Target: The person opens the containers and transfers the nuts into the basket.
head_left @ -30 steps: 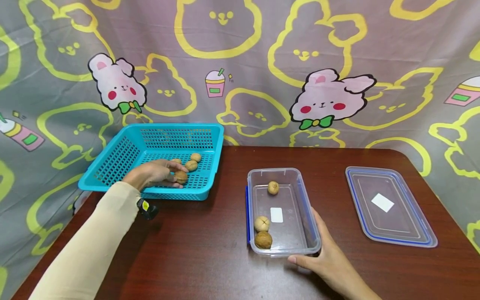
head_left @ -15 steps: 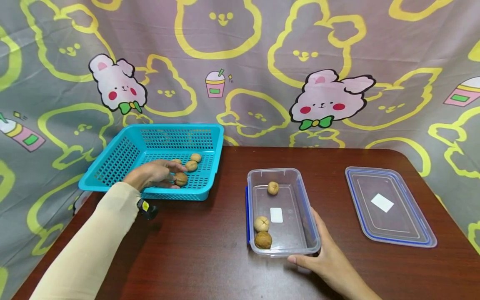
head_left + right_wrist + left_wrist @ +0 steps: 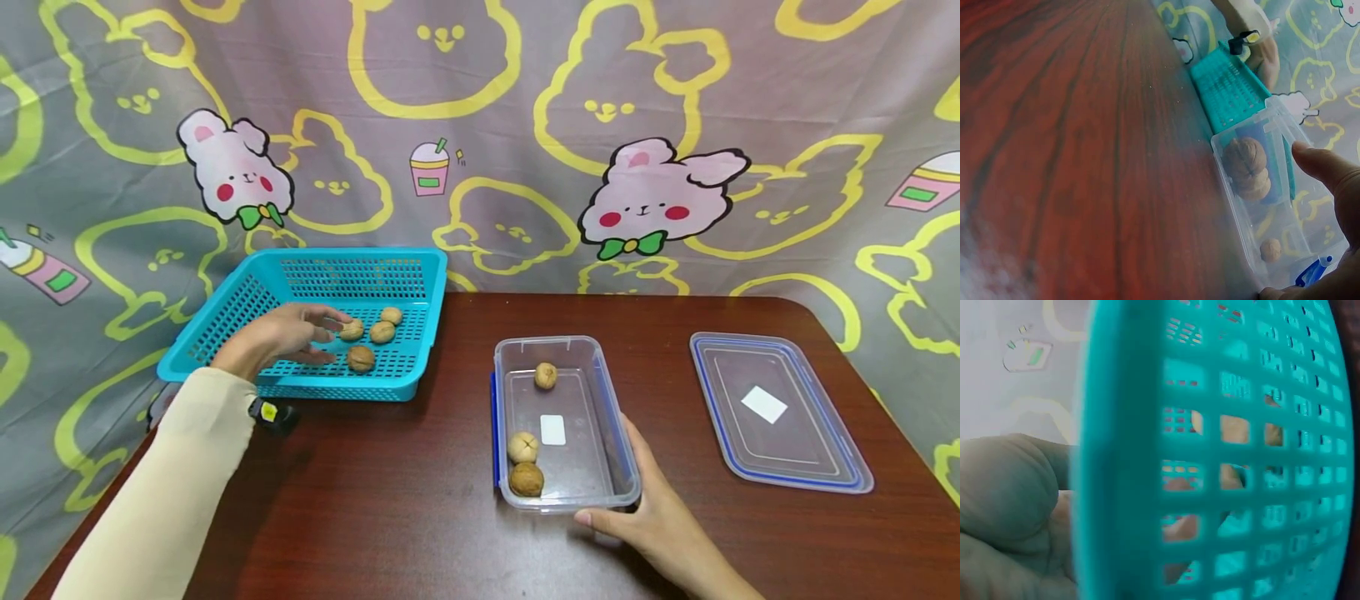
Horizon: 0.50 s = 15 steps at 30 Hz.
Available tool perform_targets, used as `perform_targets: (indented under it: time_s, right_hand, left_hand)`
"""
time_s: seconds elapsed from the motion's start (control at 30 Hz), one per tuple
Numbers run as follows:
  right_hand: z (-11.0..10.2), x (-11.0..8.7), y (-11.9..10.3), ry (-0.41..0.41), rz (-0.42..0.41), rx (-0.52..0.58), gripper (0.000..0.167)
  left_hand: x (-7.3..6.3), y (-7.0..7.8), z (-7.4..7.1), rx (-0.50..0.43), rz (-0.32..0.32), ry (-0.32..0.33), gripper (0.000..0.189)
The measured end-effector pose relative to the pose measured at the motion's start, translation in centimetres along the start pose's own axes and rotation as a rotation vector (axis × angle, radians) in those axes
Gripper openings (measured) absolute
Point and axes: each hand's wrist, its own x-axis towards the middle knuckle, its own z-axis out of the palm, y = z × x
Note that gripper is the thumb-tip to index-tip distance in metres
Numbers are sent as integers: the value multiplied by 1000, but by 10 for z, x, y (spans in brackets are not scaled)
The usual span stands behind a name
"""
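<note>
My left hand (image 3: 288,333) hangs over the near side of the turquoise basket (image 3: 420,379), fingers spread with nothing held. Its index fingertip overlaps one walnut (image 3: 351,331) in the head view; a darker walnut (image 3: 361,359) lies just right of the other fingers. Two more walnuts sit farther right in the basket. With my right hand (image 3: 656,517) I grip the near right corner of a clear plastic food container (image 3: 585,433), thumb at the front rim, fingers along the right side. Three walnuts lie inside it, two at the near left corner, one toward the back.
The container's lid (image 3: 795,450), clear with a blue seal, lies flat on the brown table (image 3: 420,500) at the right. A blue clip flap (image 3: 496,433) hangs along the container's left side. A patterned curtain (image 3: 487,125) stands behind the table.
My left hand has let go of the darker walnut, which stays in the basket, and has drawn back to the left with its fingers opened. The right hand and container have not moved.
</note>
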Motion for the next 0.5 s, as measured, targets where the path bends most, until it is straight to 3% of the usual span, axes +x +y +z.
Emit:
perform_targets:
  time_s: [0.27, 0.5]
  right_hand:
    - [0, 0, 0, 5, 3, -10, 125]
    - [1, -1, -1, 13, 12, -42, 125]
  left_hand:
    - [-26, 27, 8, 97, 106, 169, 46]
    - [-50, 54, 31, 96, 234, 226, 44]
